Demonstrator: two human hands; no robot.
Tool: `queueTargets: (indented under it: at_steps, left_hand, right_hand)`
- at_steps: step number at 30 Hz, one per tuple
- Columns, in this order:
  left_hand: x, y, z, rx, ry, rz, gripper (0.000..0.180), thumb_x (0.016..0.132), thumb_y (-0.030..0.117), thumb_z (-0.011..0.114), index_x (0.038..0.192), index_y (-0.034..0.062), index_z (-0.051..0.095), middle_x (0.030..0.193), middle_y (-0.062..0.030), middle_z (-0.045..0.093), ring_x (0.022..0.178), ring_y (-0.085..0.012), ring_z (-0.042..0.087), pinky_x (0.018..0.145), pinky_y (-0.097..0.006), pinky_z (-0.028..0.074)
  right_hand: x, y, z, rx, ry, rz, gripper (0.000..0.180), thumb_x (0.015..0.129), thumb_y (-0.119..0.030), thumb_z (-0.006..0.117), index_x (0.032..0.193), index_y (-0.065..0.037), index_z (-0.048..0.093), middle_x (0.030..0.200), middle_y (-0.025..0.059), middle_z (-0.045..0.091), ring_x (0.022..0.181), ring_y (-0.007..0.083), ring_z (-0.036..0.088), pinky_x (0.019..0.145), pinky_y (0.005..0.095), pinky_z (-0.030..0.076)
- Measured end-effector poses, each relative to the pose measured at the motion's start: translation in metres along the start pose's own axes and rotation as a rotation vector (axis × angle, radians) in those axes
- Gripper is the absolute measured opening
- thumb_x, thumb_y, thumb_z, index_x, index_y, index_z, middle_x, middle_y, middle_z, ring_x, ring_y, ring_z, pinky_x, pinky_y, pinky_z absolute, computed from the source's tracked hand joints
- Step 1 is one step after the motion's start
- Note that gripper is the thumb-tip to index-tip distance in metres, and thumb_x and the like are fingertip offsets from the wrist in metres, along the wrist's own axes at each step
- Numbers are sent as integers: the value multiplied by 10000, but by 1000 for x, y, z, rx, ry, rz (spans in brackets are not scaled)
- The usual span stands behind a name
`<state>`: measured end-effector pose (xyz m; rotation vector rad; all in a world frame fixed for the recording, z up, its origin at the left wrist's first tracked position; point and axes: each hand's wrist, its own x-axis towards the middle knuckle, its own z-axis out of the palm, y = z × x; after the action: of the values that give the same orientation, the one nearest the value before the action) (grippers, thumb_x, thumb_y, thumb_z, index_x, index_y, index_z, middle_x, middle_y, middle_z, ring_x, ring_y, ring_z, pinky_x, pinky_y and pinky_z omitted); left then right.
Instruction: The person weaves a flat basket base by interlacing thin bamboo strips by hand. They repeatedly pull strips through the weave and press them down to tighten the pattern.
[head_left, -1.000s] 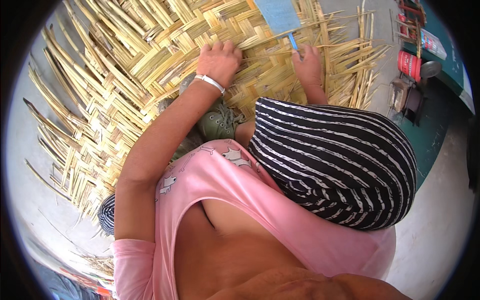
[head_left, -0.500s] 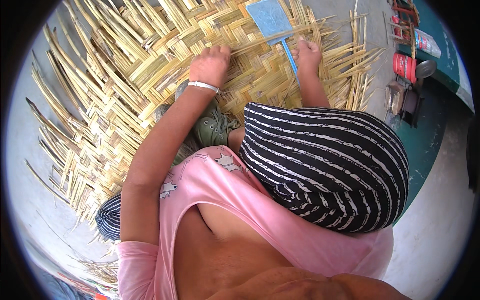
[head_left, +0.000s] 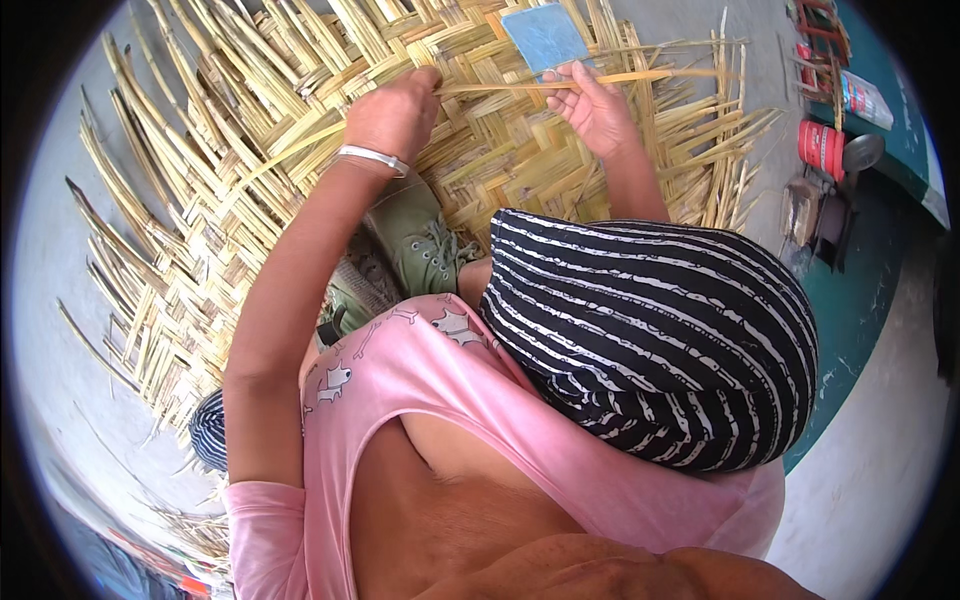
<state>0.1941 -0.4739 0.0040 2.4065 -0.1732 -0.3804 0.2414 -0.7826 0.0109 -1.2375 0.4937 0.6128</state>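
- The left hand [head_left: 392, 112] was closed around a pale strip [head_left: 490, 87].
- The right hand [head_left: 592, 108] was half open, with the same strip between its thumb and fingers.
- The strip crossed over the woven mat [head_left: 500, 170], toward its ragged right edge.
- A flat blue tool [head_left: 545, 36] lay on the mat.

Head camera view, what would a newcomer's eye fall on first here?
Probably the black-and-white striped trouser leg, bulging right of centre, bold beside the pale woven mat that spreads across the top and left. Next might come the blue fly swatter, bright against the straw colours near the top, just beyond the right hand. A narrow tan strip also stands out, running rightward from the left hand past the right.
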Motion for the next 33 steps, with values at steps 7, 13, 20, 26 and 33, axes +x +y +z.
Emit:
queueTargets:
  at_steps: [7, 13, 20, 26, 33]
  left_hand:
    - [-56, -41, -54, -343, -71, -221, 330, 939, 394, 720, 976, 68, 760, 876, -149, 758, 806, -326, 725, 757, -409, 567]
    - [-113, -89, -103, 128, 50, -406, 306, 972, 409, 681, 926, 107, 704, 791, -100, 736, 670, -254, 702, 665, -404, 570]
    - [-172, -144, -148, 324, 68, -548, 249, 1001, 371, 604, 1072, 157, 709, 1047, -82, 736, 959, -298, 709, 851, -451, 550]
    - [-192, -185, -162, 415, 40, -701, 255, 1008, 362, 560, 1110, 187, 714, 1124, -62, 736, 1061, -302, 686, 951, -471, 497]
    - [-222, -229, -163, 413, -18, -906, 295, 1011, 333, 511, 1196, 202, 699, 1255, -66, 702, 1170, -311, 651, 1024, -482, 450]
  right_hand:
    - [23, -23, 43, -189, -279, -25, 184, 1038, -192, 631, 1170, -68, 667, 1218, 150, 697, 1067, 195, 678, 963, 375, 573]
    - [65, -41, 74, -129, -300, -42, 209, 1014, -124, 659, 1197, -24, 648, 1196, 146, 698, 1114, 263, 693, 974, 387, 590]
    - [114, -27, 66, 3, -127, 31, 287, 943, -60, 734, 1169, 61, 605, 1117, 182, 678, 1046, 319, 710, 904, 402, 625]
    - [157, -13, 69, -48, 54, 45, 376, 921, -38, 752, 1210, 96, 553, 1115, 207, 657, 1007, 333, 708, 855, 416, 643]
    - [166, -39, 58, -157, 154, 40, 264, 914, -41, 766, 1130, 21, 629, 1001, 131, 701, 933, 257, 728, 765, 341, 624]
